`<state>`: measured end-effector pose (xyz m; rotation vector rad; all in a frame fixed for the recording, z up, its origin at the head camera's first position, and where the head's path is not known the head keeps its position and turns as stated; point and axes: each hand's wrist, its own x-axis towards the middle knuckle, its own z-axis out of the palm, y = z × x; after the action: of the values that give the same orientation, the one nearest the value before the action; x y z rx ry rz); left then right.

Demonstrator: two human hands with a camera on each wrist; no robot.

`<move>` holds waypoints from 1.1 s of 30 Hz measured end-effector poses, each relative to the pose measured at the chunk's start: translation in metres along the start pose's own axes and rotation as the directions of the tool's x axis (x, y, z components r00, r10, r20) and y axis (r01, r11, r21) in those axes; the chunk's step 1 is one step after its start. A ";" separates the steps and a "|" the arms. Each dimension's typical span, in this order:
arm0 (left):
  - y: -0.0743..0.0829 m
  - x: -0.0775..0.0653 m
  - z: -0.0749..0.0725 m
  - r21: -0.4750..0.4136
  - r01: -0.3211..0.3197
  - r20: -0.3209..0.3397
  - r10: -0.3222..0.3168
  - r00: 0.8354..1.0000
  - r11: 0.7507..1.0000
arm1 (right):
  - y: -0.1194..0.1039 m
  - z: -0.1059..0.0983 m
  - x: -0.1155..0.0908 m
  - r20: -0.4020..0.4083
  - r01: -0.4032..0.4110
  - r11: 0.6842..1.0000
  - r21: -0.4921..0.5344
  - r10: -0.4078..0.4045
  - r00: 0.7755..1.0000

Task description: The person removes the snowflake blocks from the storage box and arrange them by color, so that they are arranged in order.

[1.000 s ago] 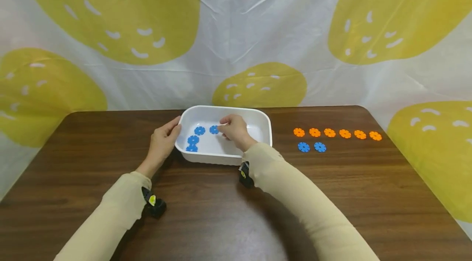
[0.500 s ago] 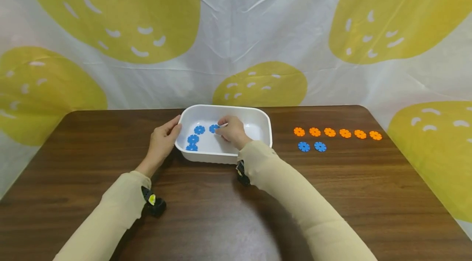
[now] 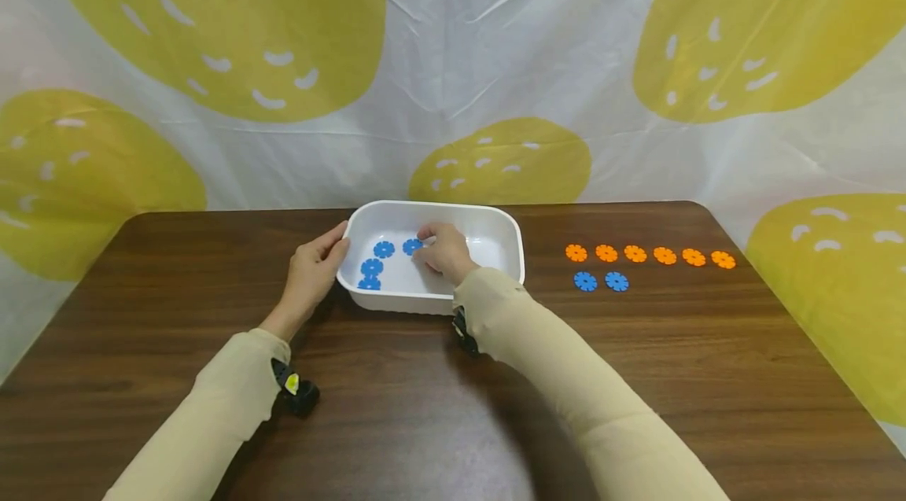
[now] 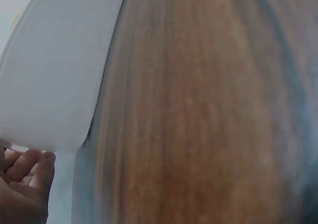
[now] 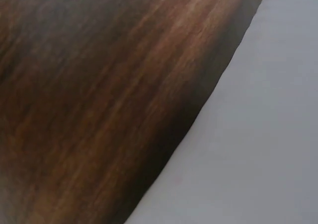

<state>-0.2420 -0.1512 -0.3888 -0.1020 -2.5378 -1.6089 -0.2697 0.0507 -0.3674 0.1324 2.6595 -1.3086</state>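
Fingers extended, the left hand [image 3: 311,267] touches the tub's [image 3: 403,303] left end; inside, the right hand [image 3: 447,252] meets a blue disc [image 3: 410,247], grip unclear.

The tray [image 3: 403,303] is plain white; in both wrist views, its wall looks light grey. The notched discs inside it [image 3: 372,267] are of a bright blue colour. On the surface [image 3: 396,399], which is dark brown with a pattern of streaky wood grain, there are two discs of the same blue [image 3: 585,281] and six notched discs of vivid orange [image 3: 635,254]. The cloth backdrop [image 3: 439,68] is white, printed with large yellow fruits bearing small white curved marks. The sleeves [image 3: 587,383] are pale cream, and the wrist devices [image 3: 304,399] are black, the left one with a yellow spot.
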 end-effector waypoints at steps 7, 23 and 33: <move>0.000 0.000 -0.001 -0.001 -0.001 0.009 0.001 1.000 1.000 | -0.001 0.001 -0.002 -0.013 0.046 0.996 -0.074 -0.047 0.999; 0.000 -0.002 -0.003 -0.010 0.011 0.024 -0.010 1.000 1.000 | -0.003 0.006 -0.001 -0.016 0.060 0.971 -0.231 -0.066 0.998; -0.001 -0.001 -0.002 -0.015 0.010 0.032 -0.010 0.999 1.000 | -0.003 0.005 -0.003 -0.019 0.048 0.968 -0.245 -0.055 0.998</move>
<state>-0.2406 -0.1534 -0.3895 -0.1172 -2.5543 -1.6430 -0.2666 0.0450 -0.3673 0.0475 2.8362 -0.9863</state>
